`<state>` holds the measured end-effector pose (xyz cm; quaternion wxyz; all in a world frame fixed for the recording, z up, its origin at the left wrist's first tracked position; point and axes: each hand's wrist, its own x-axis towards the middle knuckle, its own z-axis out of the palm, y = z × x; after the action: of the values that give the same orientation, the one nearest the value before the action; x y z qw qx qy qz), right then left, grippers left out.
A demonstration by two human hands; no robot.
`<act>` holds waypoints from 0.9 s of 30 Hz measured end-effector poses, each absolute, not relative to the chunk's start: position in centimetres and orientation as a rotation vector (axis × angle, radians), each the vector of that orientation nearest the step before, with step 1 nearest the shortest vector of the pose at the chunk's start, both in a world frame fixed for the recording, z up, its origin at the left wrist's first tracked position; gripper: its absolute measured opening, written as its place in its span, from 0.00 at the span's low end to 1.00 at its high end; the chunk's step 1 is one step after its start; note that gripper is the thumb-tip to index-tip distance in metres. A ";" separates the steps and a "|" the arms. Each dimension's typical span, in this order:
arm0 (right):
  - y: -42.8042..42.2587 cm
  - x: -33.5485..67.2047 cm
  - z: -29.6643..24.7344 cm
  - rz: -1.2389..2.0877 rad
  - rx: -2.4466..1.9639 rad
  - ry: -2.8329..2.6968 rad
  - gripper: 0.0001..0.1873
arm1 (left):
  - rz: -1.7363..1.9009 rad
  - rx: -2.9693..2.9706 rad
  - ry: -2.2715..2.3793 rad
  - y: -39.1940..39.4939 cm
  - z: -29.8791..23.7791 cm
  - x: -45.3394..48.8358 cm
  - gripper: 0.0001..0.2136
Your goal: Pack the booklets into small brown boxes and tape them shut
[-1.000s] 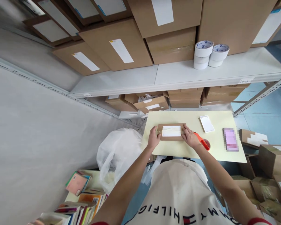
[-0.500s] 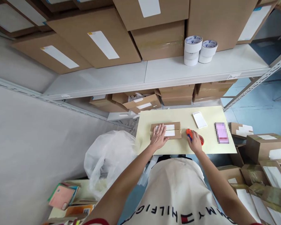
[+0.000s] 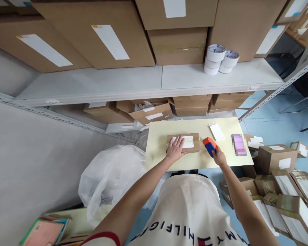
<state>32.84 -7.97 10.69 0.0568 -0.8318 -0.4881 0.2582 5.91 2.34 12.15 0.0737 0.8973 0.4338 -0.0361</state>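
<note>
Your tape dispenser is up in your right hand, and your left hand rests on the box.
Half a second ago the tape dispenser sat on the surface under your right hand; now it looks tilted and lifted, blue side showing, your grip closed around it. Your left hand's grip is open, fingers spread across the white label. The box lies flat on the surface just beside the tape dispenser, so only your left hand is there to steady it.
</note>
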 end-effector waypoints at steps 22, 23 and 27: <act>-0.5 27.5 19.7 1.138 -1.864 -1.550 0.32 | 0.600 1.277 1.064 1.7 15.3 4.0 0.23; -0.6 27.5 19.7 1.149 -1.854 -1.548 0.32 | 0.569 1.095 1.017 2.3 15.5 4.4 0.22; -0.3 27.2 19.9 1.141 -1.858 -1.563 0.33 | 0.452 0.756 0.957 3.8 16.4 5.5 0.13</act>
<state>27.25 -0.29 19.91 0.2272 -0.6745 -0.5674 0.4142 5.49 3.78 16.42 0.7957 0.3520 0.4457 0.2104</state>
